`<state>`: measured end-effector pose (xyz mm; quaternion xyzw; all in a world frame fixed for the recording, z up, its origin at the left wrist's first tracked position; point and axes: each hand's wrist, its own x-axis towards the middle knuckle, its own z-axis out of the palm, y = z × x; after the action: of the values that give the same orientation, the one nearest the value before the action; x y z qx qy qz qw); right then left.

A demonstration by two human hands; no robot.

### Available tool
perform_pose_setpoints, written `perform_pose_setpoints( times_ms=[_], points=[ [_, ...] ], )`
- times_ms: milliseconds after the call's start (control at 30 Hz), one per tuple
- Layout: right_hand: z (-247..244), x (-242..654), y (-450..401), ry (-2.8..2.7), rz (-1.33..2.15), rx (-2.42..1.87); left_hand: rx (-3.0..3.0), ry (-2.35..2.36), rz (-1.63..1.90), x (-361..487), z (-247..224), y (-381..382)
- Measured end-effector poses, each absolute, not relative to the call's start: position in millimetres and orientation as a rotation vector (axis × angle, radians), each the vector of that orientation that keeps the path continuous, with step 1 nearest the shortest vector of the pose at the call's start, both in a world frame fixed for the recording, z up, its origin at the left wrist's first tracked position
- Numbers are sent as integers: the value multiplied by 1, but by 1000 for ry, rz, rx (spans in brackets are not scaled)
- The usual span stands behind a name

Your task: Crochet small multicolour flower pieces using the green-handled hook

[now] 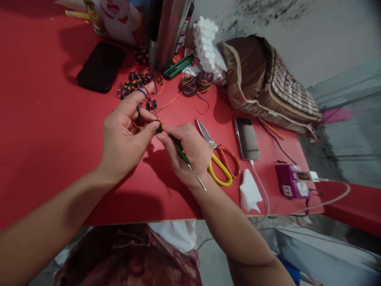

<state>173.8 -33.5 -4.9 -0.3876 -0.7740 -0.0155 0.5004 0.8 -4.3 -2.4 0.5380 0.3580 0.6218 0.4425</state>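
Red table (44, 151): scissors (212, 144) just beside right hand (192, 153), white-cabled phone (247, 139) beyond.

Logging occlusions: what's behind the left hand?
Small multicoloured yarn pieces show on the red table just beyond the left hand. Whatever lies directly behind it is covered, so I can't tell if more pieces sit there.

I see a broad red table (44, 139) with a thin pale strip along its near edge. Behind it rises a grey wall (321, 47), its surface marked by dark blotches (268, 10). Grey floor (210, 248) shows below; another red surface (357, 206) stands rightward. Dim light leaves soft shadows across the tabletop.
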Motion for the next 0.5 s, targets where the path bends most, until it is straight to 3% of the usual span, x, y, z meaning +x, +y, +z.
perform_pose_setpoints(
  times_ms=[267,500],
  points=[
    [-8,178,-30,-1835,115,-878,1028,1065,1372,4,39,-16],
    [-1,180,-33,-1855,157,-906,1158,1069,1321,-3,27,-15]
  ],
)
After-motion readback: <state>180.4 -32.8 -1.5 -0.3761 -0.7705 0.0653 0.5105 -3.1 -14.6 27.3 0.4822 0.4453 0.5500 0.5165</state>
